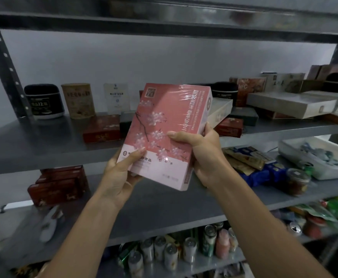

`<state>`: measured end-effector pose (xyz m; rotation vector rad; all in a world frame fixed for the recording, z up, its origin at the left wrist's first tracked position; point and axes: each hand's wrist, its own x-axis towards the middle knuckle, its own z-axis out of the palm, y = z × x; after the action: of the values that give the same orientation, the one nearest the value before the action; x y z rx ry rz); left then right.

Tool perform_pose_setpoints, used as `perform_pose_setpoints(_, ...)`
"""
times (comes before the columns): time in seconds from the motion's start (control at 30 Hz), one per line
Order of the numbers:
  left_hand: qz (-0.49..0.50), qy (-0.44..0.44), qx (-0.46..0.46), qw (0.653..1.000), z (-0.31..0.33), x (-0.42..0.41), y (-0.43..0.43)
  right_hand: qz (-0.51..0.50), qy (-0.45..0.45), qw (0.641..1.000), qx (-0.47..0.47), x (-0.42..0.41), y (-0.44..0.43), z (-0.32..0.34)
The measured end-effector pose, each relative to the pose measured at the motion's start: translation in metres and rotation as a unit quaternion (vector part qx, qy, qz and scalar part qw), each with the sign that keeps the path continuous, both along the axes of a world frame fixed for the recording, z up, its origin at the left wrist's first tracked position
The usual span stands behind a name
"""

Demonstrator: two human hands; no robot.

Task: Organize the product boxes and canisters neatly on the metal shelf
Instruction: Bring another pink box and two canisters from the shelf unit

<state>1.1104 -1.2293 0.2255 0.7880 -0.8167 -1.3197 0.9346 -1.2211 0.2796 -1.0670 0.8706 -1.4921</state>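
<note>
A large pink box (164, 121) with a white blossom print, wrapped in clear film, is held tilted in front of the metal shelf (44, 145). My left hand (122, 173) grips its lower left corner, thumb on the front face. My right hand (202, 151) grips its right edge, thumb across the front. On the shelf behind stand a black canister (44, 101), a tan canister (78, 100), a white box (116, 98), and a flat red box (102, 128). Another black canister (224, 90) shows right of the pink box.
Flat pale boxes (290, 104) and small red boxes (229, 127) fill the shelf's right side. The shelf below holds red tins (58, 187), blue packets (264, 171), a white tray (316, 155). Drink cans (170, 251) stand on the lowest shelf. A perforated upright post (5, 67) stands at left.
</note>
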Motion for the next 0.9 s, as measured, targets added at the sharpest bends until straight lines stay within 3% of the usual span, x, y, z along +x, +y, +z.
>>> perform_pose_setpoints(0.47,-0.122,-0.181,-0.028,0.975,-0.039,-0.048,0.020,-0.135,0.068,0.988,0.002,-0.048,0.054,-0.037)
perform_pose_setpoints(0.7,-0.176,-0.243,-0.028,0.953,-0.073,-0.091,0.040,-0.268,0.187,0.945,0.001,-0.076,0.121,-0.070)
perform_pose_setpoints(0.9,-0.260,-0.264,-0.046,0.928,-0.095,-0.134,0.056,-0.379,0.165,0.910,0.040,-0.101,0.176,-0.098)
